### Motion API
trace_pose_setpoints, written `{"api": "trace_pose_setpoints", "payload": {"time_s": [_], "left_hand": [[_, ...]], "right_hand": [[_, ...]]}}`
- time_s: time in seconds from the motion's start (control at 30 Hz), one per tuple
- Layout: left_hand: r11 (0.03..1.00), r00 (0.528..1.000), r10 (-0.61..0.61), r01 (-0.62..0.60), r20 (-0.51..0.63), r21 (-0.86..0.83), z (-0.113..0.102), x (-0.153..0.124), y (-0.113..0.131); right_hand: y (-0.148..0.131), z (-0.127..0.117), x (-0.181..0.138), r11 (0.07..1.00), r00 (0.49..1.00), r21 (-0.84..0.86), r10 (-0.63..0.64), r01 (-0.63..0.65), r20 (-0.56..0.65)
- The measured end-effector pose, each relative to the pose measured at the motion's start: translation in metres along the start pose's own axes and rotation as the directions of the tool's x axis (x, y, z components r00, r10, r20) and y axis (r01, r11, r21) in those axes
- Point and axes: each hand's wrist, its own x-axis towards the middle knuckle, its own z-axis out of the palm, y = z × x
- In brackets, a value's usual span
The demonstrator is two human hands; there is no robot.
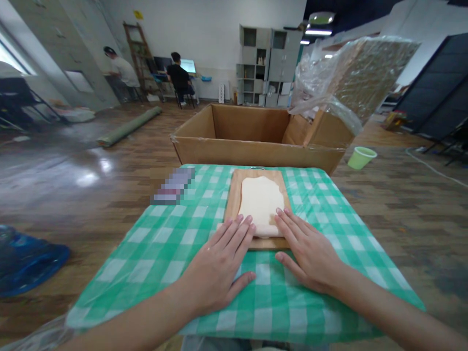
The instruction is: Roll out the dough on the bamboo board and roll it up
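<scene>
A flat sheet of pale dough (261, 199) lies on a wooden cutting board (234, 195) set on a table covered with a green and white checked cloth (164, 243). My left hand (219, 263) lies flat with its fingers stretched out, the fingertips resting on the near left edge of the dough. My right hand (310, 253) is also flat and spread, its fingertips pressing the near right edge of the dough. The near edge of the dough looks folded or rolled under my fingers. Neither hand holds anything.
A large open cardboard box (256, 141) stands just beyond the table, with a plastic-wrapped bundle (358, 78) sticking out at its right. A green cup (361, 158) sits right of the box. A blue bag (25, 258) lies on the floor at left. Two people sit at desks far back.
</scene>
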Motion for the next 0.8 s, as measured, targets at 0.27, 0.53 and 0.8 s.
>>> {"api": "trace_pose_setpoints", "payload": {"time_s": [0.27,0.53,0.8], "left_hand": [[1.000,1.000,0.005,-0.005,-0.005,0.009,-0.006,-0.015,0.015],[1.000,1.000,-0.014,0.014,-0.003,0.004,-0.008,-0.024,0.026],[0.998,0.998,-0.065,0.065,-0.023,-0.012,-0.008,0.000,0.012]], "right_hand": [[-0.006,-0.003,-0.011,0.999,0.999,-0.008,-0.048,0.049,0.012],[-0.010,-0.007,-0.022,0.995,0.995,-0.025,-0.091,0.092,0.047],[-0.001,0.002,0.005,0.999,1.000,-0.043,0.019,-0.019,-0.008]]}}
